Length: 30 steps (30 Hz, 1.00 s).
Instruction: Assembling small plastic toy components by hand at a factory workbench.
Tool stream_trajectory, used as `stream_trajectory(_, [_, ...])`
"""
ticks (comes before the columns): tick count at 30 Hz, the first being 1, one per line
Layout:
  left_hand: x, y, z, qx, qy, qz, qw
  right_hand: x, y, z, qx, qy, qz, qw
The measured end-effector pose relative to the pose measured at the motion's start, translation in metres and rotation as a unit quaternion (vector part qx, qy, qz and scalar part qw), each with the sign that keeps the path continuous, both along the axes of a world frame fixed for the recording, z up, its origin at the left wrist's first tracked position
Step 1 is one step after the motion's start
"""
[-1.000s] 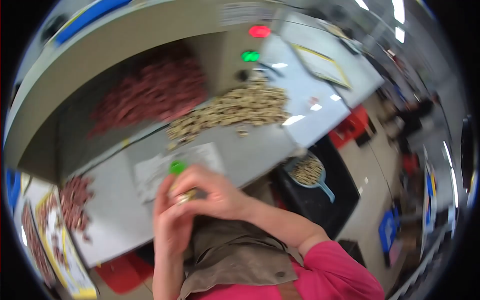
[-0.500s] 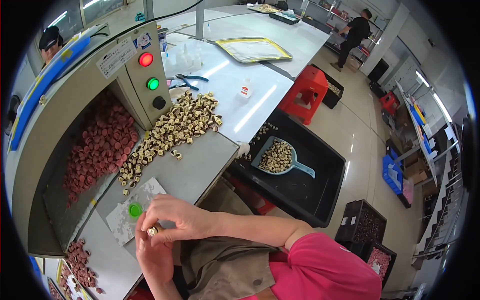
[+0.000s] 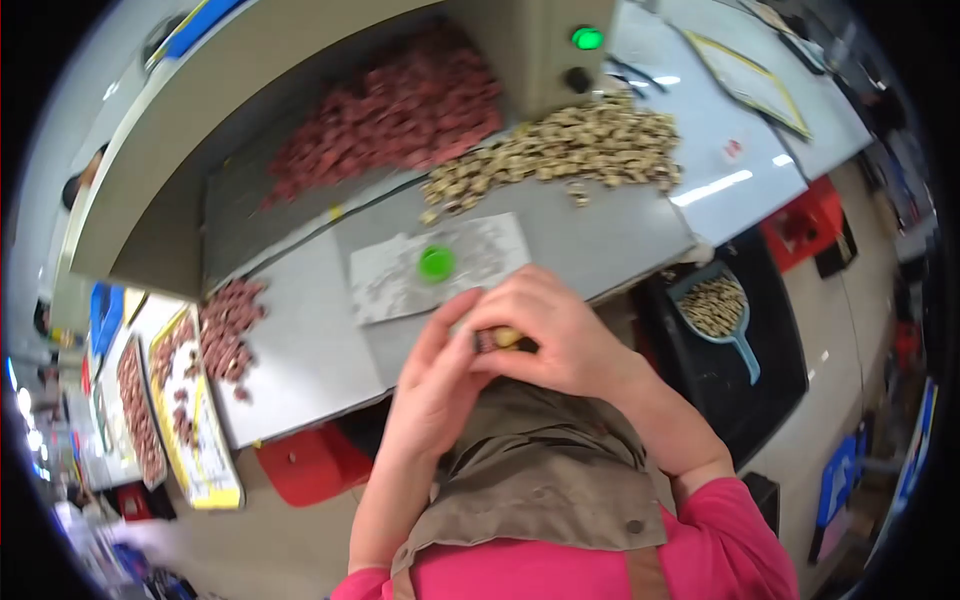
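My left hand and my right hand meet in front of my apron, above the near edge of the grey worktop. Pinched between their fingertips is a small cream-and-brown piece with a dark end; blur hides its finer shape. Just beyond my fingers, a bright green round pot sits on a white, stained board. A heap of small cream-and-dark square pieces lies beyond it to the right. Reddish round discs are piled inside the machine's opening.
The beige machine housing arches over the far left. More reddish pieces and a yellow-edged tray lie left. A red stool stands below. At right, a black bin holds a light-blue scoop of cream pieces.
My view has swung left, so the worktop and machine now sit further right and higher in the picture. My hands stay together around the small piece.
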<state>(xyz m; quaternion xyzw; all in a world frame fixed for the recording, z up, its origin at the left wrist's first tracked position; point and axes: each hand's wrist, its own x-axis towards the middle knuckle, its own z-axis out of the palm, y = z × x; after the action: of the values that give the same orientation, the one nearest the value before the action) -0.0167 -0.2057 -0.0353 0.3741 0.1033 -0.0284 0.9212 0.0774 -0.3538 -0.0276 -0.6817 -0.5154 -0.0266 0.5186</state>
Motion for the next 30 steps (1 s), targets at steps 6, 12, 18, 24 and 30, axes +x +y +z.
stream_trajectory(6, [-0.013,0.010,-0.002,-0.021,0.006,-0.030,0.999,-0.016,0.008,0.003,-0.033,0.157,-0.015,0.987])
stream_trajectory(12, [-0.015,0.013,-0.006,-0.026,0.002,-0.033,0.999,-0.021,0.009,-0.009,0.006,0.250,0.031,0.968])
stream_trajectory(18, [-0.012,0.015,-0.009,0.019,-0.021,-0.036,0.999,-0.018,0.010,-0.017,0.035,0.290,0.085,0.953])
stream_trajectory(24, [-0.019,0.024,0.007,0.127,-0.013,-0.002,0.992,-0.018,0.019,-0.008,0.020,0.269,0.077,0.960])
stream_trajectory(30, [-0.060,0.158,0.013,0.727,0.071,0.280,0.623,0.030,0.001,0.003,-0.044,0.107,-0.107,0.988])
